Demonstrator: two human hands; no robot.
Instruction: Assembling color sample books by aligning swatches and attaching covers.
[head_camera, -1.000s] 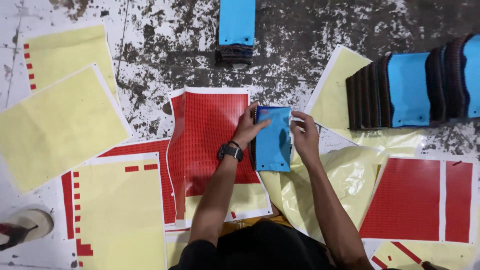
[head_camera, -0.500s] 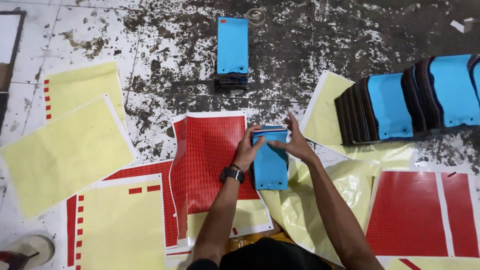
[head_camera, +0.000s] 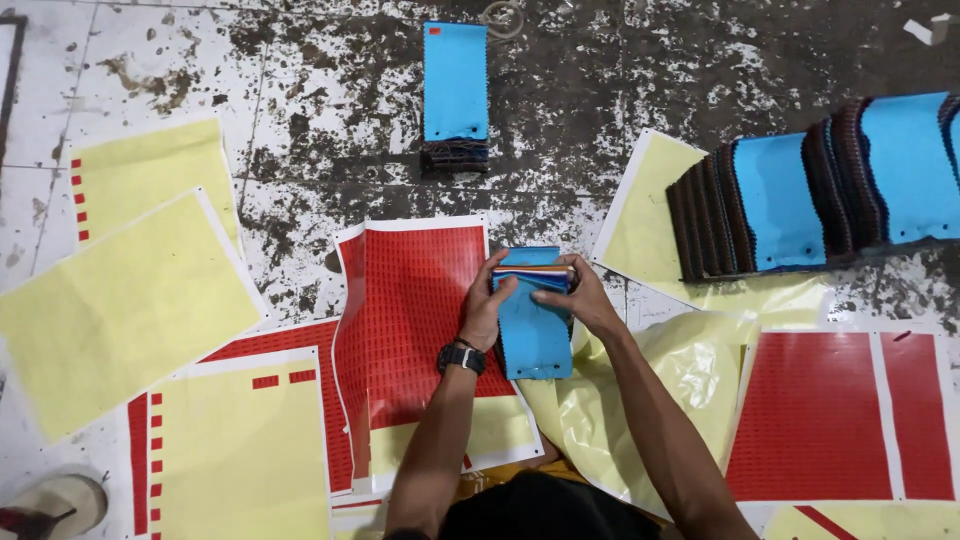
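A stack of fabric swatches with a blue cover (head_camera: 533, 335) is held in front of me, its many-coloured top edge turned up. My left hand (head_camera: 487, 312), with a black watch on the wrist, grips its left side, thumb on the top edge. My right hand (head_camera: 570, 297) pinches the top right corner. Under the stack lies a red sticker sheet (head_camera: 415, 320) with rows of small labels, curled along its left side.
Another blue-covered swatch stack (head_camera: 455, 90) lies farther away on the stained floor. A row of blue and dark swatch stacks (head_camera: 820, 190) leans at the right. Yellow backing sheets (head_camera: 120, 300) and red sheets (head_camera: 830, 415) lie around. A shoe (head_camera: 55, 500) shows bottom left.
The stack has tilted so its coloured top edge shows. My right hand moved from the stack's right side to its top corner, my left thumb onto the top edge. The view shifted slightly.
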